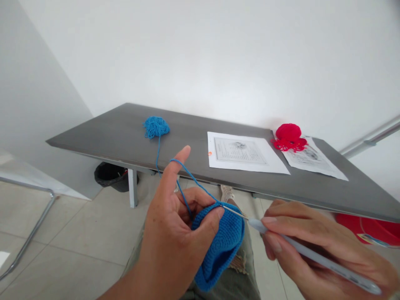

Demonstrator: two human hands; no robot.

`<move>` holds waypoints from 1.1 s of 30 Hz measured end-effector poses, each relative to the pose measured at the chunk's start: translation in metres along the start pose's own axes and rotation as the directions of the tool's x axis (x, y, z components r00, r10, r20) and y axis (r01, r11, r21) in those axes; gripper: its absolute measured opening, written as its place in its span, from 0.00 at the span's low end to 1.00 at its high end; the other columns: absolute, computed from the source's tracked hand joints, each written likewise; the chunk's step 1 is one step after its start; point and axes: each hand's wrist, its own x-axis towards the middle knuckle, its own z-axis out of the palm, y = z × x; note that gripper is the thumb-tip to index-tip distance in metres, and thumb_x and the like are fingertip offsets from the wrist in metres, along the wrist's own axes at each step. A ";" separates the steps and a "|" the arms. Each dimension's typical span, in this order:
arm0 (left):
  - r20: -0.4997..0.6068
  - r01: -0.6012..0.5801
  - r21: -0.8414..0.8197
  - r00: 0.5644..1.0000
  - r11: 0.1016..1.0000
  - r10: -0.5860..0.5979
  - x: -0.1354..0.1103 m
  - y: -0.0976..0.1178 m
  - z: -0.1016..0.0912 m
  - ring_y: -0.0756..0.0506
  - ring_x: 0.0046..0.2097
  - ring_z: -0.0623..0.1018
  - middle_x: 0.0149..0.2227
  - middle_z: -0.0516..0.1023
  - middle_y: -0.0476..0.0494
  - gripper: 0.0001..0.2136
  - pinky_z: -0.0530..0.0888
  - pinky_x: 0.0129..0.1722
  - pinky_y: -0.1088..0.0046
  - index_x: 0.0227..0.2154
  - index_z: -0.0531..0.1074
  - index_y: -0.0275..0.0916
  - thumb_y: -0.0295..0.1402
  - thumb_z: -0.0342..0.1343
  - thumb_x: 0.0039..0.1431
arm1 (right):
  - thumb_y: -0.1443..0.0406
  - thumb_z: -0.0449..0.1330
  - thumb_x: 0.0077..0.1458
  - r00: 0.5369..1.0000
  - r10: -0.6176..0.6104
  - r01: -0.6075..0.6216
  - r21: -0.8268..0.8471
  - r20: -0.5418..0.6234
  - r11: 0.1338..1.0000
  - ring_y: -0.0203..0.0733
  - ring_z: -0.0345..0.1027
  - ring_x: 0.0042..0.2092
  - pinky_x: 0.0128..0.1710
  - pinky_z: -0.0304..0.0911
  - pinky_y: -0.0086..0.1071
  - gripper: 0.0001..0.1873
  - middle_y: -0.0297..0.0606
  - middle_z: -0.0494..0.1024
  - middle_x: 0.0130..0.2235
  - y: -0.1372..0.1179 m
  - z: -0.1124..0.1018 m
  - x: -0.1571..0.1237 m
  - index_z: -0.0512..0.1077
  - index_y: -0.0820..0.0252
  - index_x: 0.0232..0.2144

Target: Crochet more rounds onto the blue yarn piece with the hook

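My left hand (178, 225) pinches the upper edge of a blue crocheted piece (223, 237) between thumb and fingers, and its index finger points up with blue yarn (198, 182) looped over it. The yarn runs back to a loose blue yarn ball (156, 127) on the table. A crochet hook (308, 250) with a pale grey handle is gripped pen-like in my right hand (315, 241). Its metal tip meets the edge of the piece beside my left thumb; whether it passes through a stitch I cannot tell. The blue piece hangs above my lap, its lower side folded into a hollow.
On the grey table (187, 156) lie a printed sheet (246, 153) and a second sheet (321, 160) with red yarn (289, 135) on it. Below are a black bin (111, 177) and a red container (368, 229). A metal tube frame (34, 233) stands at left.
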 end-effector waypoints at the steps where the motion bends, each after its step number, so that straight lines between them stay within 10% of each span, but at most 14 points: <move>1: -0.004 -0.008 0.000 1.000 1.000 0.008 0.000 -0.001 0.000 0.50 0.22 0.72 0.23 0.78 0.56 0.45 0.68 0.22 0.79 0.73 0.58 0.51 0.25 0.68 0.54 | 0.76 0.67 0.54 1.000 -0.012 0.012 -0.003 0.003 1.000 0.33 0.78 0.28 0.24 0.74 0.22 0.12 0.33 0.83 0.32 -0.001 0.000 0.001 0.83 0.55 0.36; 18: 0.034 -0.207 0.046 0.978 0.977 0.205 0.002 -0.021 -0.004 0.49 0.24 0.76 0.26 0.82 0.55 0.46 0.75 0.24 0.76 0.75 0.52 0.56 0.29 0.69 0.59 | 0.70 0.65 0.63 0.995 -0.051 0.063 -0.140 0.089 0.988 0.45 0.84 0.36 0.34 0.82 0.32 0.11 0.37 0.86 0.34 -0.006 0.003 -0.020 0.84 0.49 0.42; 26: 0.055 0.071 -0.182 0.997 0.981 -0.062 -0.004 -0.003 0.001 0.51 0.24 0.75 0.25 0.84 0.52 0.47 0.71 0.24 0.81 0.74 0.56 0.54 0.28 0.72 0.55 | 0.72 0.65 0.64 0.989 -0.121 0.133 -0.166 0.083 0.977 0.38 0.82 0.38 0.40 0.82 0.27 0.09 0.37 0.84 0.39 -0.003 0.014 -0.020 0.82 0.55 0.43; 33: 0.114 0.102 -0.308 0.991 0.946 -0.069 -0.002 -0.008 -0.003 0.44 0.32 0.86 0.28 0.88 0.49 0.50 0.80 0.31 0.78 0.76 0.53 0.52 0.25 0.73 0.55 | 0.74 0.71 0.57 0.994 -0.037 0.042 0.049 -0.102 0.998 0.38 0.82 0.37 0.37 0.81 0.31 0.14 0.34 0.85 0.39 0.000 0.025 -0.023 0.83 0.56 0.44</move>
